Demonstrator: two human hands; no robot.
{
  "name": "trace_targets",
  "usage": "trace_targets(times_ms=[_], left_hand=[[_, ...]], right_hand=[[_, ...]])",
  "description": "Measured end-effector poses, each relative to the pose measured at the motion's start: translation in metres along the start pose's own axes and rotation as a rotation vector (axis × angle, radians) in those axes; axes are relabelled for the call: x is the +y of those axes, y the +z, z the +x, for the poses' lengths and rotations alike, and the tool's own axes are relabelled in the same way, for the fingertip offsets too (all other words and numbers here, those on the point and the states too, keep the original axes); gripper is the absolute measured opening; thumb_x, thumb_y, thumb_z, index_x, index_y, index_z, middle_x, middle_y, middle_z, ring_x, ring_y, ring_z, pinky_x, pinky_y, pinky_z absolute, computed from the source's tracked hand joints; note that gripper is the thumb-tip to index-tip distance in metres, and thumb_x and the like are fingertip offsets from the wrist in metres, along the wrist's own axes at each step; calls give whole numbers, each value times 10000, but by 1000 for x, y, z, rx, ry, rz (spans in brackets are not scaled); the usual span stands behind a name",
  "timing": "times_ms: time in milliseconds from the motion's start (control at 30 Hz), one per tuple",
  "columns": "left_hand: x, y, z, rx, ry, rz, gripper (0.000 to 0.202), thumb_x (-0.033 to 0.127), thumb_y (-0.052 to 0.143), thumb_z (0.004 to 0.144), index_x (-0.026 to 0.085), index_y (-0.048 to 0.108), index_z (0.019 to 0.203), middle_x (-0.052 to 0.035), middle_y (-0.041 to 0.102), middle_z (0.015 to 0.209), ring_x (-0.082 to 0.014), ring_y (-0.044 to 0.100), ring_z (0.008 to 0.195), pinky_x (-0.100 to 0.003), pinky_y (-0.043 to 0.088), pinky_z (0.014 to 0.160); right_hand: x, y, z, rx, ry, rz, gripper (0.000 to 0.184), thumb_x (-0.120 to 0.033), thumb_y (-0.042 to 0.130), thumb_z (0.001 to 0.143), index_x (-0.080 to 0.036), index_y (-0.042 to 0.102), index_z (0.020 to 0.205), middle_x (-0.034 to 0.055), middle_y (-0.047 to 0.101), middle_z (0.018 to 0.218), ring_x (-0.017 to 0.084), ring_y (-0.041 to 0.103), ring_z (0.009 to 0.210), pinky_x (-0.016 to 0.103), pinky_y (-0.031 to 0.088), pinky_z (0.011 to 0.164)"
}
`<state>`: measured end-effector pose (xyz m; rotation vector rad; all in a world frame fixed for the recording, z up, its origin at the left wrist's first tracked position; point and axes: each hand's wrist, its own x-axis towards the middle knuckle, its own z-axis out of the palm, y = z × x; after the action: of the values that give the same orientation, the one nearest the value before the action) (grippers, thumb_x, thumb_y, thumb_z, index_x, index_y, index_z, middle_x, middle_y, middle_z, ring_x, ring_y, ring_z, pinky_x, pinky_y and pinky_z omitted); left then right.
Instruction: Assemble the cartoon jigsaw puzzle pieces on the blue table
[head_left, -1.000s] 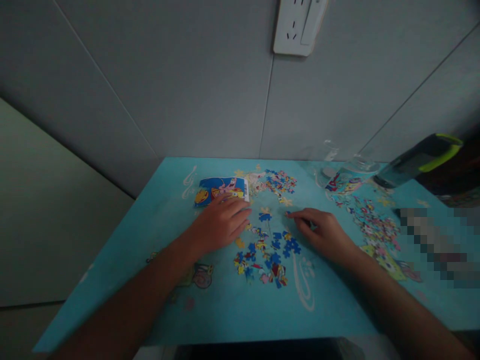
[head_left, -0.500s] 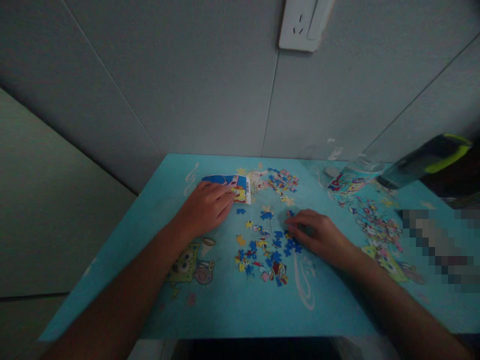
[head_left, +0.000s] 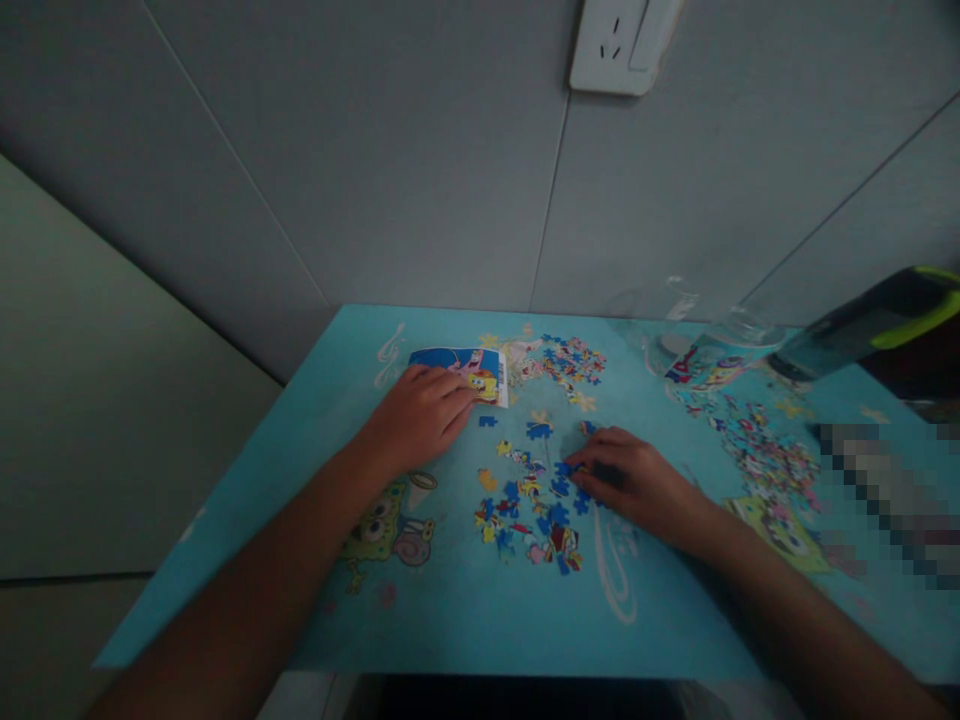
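Note:
My left hand (head_left: 430, 415) lies flat with its fingers stretched over a picture card (head_left: 491, 368) that shows cartoon figures on blue. Just right of the middle, my right hand (head_left: 626, 475) has thumb and forefinger pinched at a blue jigsaw puzzle piece (head_left: 562, 469) low over the table. Its other fingers are curled and partly hidden. Between the hands lie several loose pieces, among them a blue piece (head_left: 487, 421), a yellow piece (head_left: 487, 480) and a red-and-blue cluster (head_left: 562, 548). A few joined-looking pieces (head_left: 538, 430) sit just beyond.
A heap of small pieces (head_left: 574, 358) lies near the wall, and a larger heap (head_left: 772, 450) spreads at the right. Behind that stand a clear plastic jar (head_left: 720, 360) and a dark bottle (head_left: 847, 325). The printed turquoise table (head_left: 247, 520) meets a grey wall (head_left: 412, 180) with a socket (head_left: 611, 50).
My right hand has moved a little toward me and left, down to the blue pieces. My left hand stays on the card. The whole view has shifted slightly.

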<state>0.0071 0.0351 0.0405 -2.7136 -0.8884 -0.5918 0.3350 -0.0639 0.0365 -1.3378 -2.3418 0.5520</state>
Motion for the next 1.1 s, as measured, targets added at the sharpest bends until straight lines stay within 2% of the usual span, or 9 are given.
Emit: trace_targets(times_ms=[167,333,467,600,833,967,1100], left_hand=[[0,1,-1,-70,35,21,215,261,515,1013,184,704,1080,-62,705,1025,-226,618,1002,-383,409,880],[4,1,-1,-112,35,23,220,260,500,1028,194,691,1114,-60,695,1026,-226,609,1013,-382,400,884],[5,1,0,-89,53,13,234,277,491,1035,199,688,1134,-59,698,1020,-225,613,992,-387,405,884],[6,3,-1,-73,94,-9,242,271,478,1040,201,693,1125,-60,708,1027,-223,615,998,-393,410,900],[4,6,-2,-42,123,-4,241,279,474,1042,213,699,1098,-56,718,1035,-226,619,999,-399,424,902],[3,7,-2,-37,121,-10,234,273,488,1035,207,702,1104,-63,718,1052,-229,623,1020,-413,426,945],[3,8,-3,-42,129,-4,232,263,501,1026,199,709,1107,-74,720,1047,-233,628,1016,-414,431,927]], right_hand=[[1,1,1,-11,-14,-2,162,-292,651,964,-262,749,1090,68,720,1006,252,662,1069,424,543,942],[-3,-2,2,-12,-6,24,149,-283,640,970,-246,749,1065,62,709,960,227,666,976,384,543,881],[-3,-8,2,79,67,66,214,-299,555,1006,-223,747,1058,78,737,985,214,682,885,367,547,820],[7,-17,1,143,169,86,264,-372,556,988,-219,751,1078,84,759,1016,217,691,830,340,539,723],[17,-37,-7,-120,244,198,202,-394,622,945,-239,751,958,16,748,906,173,656,768,302,511,718],[16,-42,-9,-191,254,205,154,-362,656,919,-245,755,940,8,742,889,168,644,766,299,507,731],[14,-39,-11,-254,238,209,129,-343,681,904,-254,761,951,2,736,890,167,647,775,296,511,732]])
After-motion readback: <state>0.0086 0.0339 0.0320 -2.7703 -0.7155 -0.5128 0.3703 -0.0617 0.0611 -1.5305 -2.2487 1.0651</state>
